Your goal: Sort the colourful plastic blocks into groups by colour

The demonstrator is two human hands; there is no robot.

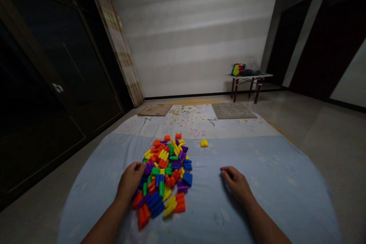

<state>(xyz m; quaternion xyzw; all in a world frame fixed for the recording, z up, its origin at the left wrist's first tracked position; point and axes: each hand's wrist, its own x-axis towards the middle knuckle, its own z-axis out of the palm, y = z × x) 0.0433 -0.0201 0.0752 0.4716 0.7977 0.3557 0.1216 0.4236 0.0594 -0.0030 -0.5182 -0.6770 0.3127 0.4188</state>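
Note:
A pile of plastic pieces in red, yellow, green, blue and purple (pixel 162 171) lies on the light blue cloth, left of centre. At the pile's left edge is my left hand (pixel 132 179), its fingers curled beside a purple piece (pixel 149 168); what they hold, if anything, is hidden. My right hand (pixel 236 183) rests over the cloth to the right, apart from the pile, with fingers curled in and nothing visible in them. One yellow piece (pixel 204 143) lies alone beyond the pile, between the hands. Two orange pieces (pixel 178 135) sit at the pile's far edge.
Two flat brown mats, left (pixel 155 109) and right (pixel 233 110), lie at the far end of the cloth-covered table (pixel 197 122). Further back, a small folding table (pixel 248 76) bears a colourful item and a clear bag. Dark glass doors and a curtain (pixel 117 34) stand left.

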